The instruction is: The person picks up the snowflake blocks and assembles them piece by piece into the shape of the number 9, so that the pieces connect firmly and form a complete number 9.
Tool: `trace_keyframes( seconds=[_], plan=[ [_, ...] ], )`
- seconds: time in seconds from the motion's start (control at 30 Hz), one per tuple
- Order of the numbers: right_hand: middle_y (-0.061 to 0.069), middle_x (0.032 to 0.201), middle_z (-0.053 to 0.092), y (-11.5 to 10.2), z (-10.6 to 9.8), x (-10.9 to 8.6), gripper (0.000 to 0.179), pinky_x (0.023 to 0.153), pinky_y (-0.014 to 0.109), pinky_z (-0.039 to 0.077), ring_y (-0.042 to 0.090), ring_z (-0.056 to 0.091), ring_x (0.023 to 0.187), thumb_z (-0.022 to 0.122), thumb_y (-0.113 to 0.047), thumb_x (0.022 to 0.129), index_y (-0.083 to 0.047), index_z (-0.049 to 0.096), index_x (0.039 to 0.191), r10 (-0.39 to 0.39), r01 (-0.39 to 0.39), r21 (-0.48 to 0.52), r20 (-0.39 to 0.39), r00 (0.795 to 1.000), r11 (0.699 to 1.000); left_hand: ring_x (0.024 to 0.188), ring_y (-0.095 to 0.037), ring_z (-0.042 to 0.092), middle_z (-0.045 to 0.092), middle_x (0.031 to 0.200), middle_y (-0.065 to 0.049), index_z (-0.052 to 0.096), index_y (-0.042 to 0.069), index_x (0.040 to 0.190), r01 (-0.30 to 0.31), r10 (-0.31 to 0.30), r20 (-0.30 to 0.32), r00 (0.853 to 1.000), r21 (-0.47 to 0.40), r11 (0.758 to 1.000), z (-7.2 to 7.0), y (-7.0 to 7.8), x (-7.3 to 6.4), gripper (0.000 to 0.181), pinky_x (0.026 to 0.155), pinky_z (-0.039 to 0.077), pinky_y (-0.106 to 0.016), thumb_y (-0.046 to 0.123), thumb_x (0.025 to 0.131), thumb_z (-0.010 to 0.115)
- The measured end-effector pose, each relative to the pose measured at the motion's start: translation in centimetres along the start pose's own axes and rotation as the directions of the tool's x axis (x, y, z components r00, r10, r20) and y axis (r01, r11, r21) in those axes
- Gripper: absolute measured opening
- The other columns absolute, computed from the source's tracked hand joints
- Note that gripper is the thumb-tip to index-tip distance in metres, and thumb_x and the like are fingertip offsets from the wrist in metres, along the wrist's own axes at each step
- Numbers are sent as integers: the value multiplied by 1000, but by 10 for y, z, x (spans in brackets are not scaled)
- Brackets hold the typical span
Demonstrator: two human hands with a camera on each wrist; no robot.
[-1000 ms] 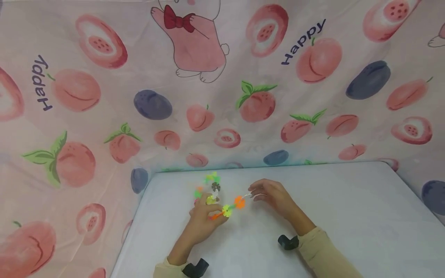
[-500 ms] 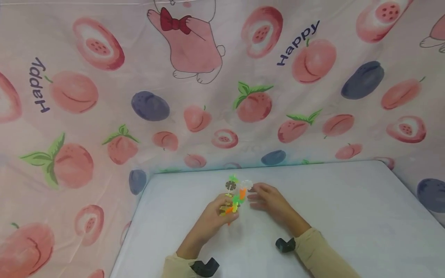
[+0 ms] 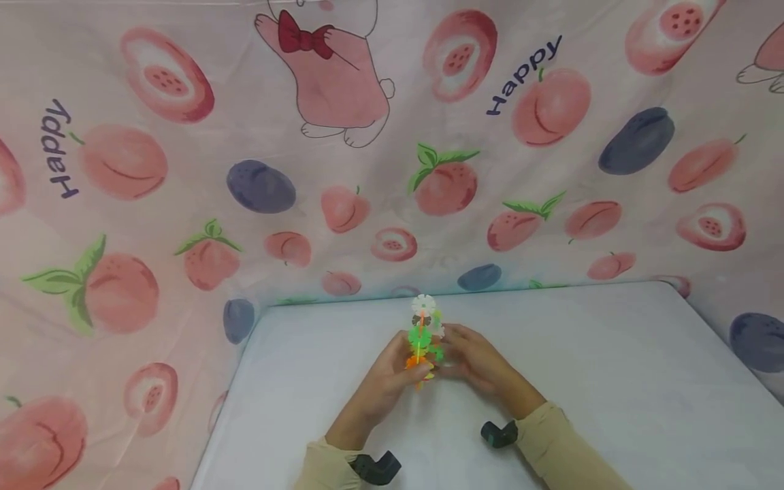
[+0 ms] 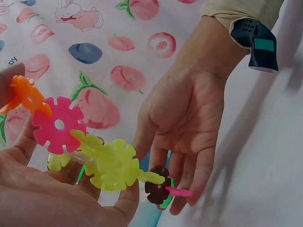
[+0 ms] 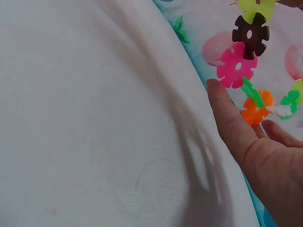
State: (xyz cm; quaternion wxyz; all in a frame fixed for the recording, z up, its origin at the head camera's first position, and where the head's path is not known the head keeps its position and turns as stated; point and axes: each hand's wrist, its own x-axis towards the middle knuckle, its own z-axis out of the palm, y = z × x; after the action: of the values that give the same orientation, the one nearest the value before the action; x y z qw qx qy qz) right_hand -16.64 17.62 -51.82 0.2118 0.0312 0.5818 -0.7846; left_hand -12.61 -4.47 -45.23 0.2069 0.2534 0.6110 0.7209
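Observation:
My left hand pinches a chain of interlocking flower-shaped plastic discs, held up above the table. Green, orange, white and brown discs face the head camera. In the left wrist view a pink disc and a yellow disc lie across the left hand. Just to the right is my right hand, its fingers extended behind and beside the chain. A brown disc, a pink disc and an orange disc appear close to the right hand; whether they touch it I cannot tell.
A white table lies beneath both hands. Behind it rises a pink cloth printed with fruit and a rabbit. Black wrist devices, one on the left wrist and one on the right wrist, stick out from the sleeves.
My left hand has moved right, turning the chain from spread out sideways to upright. It now sits close beside the right hand, which has shifted only slightly.

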Motion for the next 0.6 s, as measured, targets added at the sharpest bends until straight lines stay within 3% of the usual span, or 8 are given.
trace_keyframes(
  seconds=[0.17,0.3,0.6],
  plan=[
    [15,144,53,-2,-6,-4,52,100,54,53,28,57,129,49,-33,109,0,42,149,-4,4,-2,4,1000,1000,134,-20,48,41,154,-17,37,12,146,14,-14,14,1000,-15,1000,4,0,4,50,110,45,-28,17,102,59],
    [12,138,57,-3,-11,-7,51,99,54,53,24,61,123,48,-30,109,1,43,149,0,0,-3,9,1000,1000,139,-21,42,34,160,-18,32,7,150,25,-25,19,1000,-14,1000,7,0,6,54,113,42,-28,15,103,57],
    [23,149,48,-3,-28,-14,54,95,54,56,29,65,119,55,-24,106,-1,40,153,14,-15,-33,-36,999,999,143,-38,45,43,157,-10,28,17,159,80,-81,14,997,18,997,7,-6,9,61,114,44,-37,16,105,55]
  ],
)
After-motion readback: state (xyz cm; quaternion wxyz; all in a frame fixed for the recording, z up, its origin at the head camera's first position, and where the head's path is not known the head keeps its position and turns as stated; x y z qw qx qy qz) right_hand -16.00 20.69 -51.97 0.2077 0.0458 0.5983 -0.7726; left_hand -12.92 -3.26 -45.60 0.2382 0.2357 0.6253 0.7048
